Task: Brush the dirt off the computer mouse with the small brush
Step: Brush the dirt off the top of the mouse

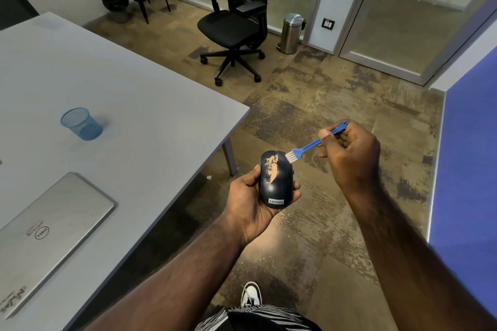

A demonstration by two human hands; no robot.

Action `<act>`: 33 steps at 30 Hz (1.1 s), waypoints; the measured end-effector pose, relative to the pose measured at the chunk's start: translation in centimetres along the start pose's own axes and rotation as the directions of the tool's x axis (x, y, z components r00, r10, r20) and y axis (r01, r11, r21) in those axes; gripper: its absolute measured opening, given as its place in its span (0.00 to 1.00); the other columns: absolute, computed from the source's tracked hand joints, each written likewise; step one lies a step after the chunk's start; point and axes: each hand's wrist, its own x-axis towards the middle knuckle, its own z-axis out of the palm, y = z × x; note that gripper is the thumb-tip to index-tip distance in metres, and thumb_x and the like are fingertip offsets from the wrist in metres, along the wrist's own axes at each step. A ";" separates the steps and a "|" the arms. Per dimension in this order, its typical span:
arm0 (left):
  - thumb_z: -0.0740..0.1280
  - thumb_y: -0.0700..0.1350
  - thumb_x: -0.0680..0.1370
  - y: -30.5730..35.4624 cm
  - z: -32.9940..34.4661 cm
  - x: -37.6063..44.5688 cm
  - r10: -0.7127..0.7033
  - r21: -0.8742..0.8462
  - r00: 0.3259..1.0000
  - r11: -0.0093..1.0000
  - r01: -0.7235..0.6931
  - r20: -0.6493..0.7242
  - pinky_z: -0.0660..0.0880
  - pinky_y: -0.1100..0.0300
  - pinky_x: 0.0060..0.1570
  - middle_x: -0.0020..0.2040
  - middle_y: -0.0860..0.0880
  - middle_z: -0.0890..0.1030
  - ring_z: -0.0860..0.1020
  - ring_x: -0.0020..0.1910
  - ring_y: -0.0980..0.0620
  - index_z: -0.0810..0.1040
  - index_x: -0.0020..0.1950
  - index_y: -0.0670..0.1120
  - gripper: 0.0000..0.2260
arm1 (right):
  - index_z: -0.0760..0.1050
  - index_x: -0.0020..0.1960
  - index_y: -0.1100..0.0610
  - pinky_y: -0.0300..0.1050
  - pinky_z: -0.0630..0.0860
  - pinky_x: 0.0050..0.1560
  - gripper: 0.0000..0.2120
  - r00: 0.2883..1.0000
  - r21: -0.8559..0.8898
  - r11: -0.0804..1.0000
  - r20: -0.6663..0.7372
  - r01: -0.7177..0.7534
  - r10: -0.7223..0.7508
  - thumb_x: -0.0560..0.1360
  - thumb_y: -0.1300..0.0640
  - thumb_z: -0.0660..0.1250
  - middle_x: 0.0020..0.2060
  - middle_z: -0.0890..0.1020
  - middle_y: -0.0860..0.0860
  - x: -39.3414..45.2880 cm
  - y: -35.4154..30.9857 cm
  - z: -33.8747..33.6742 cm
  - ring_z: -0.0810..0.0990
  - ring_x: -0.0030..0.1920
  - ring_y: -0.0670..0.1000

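Over the floor, just off the bench (139, 105) corner, both hands work in mid-air. Head view only.

Left hand (250, 204): palm up, fingers curled around the mouse (275, 180), clamped on its sides. Mouse is dark, top face up, "Lenovo" label at the near end. Tan dirt (272, 168) streaks the upper middle of its back, beside the wheel slot.

Right hand (349, 153): pinched on the handle of the blue brush (309, 145), thumb on top, other fingers folded beneath. Handle end sticks out past the knuckles. White bristles point down-left and sit at the far right edge of the mouse, touching or nearly so; cannot tell which. Bristles are not on the dirt patch.

Bench carries a blue mesh cup (82, 124), upright, and a closed silver laptop (51, 231) near the left edge, well apart from each other. Beyond: black chair (236, 27) and steel bin (291, 33) on the carpet.
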 end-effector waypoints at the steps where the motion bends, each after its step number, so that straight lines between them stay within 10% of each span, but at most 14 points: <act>1: 0.53 0.52 0.82 0.0 0.0 0.0 0.000 -0.001 1.000 1.000 0.000 0.003 0.82 0.45 0.44 0.53 0.34 0.82 0.80 0.47 0.36 0.74 0.64 0.34 0.24 | 0.76 0.40 0.44 0.59 0.80 0.30 0.05 1.000 -0.008 1.000 0.014 0.012 -0.011 0.73 0.45 0.66 0.31 0.82 0.50 -0.1 -0.1 0.0 0.83 0.31 0.57; 33: 0.56 0.51 0.81 -0.2 -0.3 0.8 0.034 -0.045 0.999 0.998 -0.033 0.006 0.79 0.42 0.47 0.59 0.35 0.79 0.83 0.46 0.37 0.76 0.63 0.36 0.21 | 0.80 0.46 0.47 0.47 0.79 0.36 0.04 0.913 0.181 0.947 0.271 0.264 -0.306 0.74 0.55 0.68 0.38 0.83 0.44 -3.4 -0.3 -3.2 0.82 0.38 0.46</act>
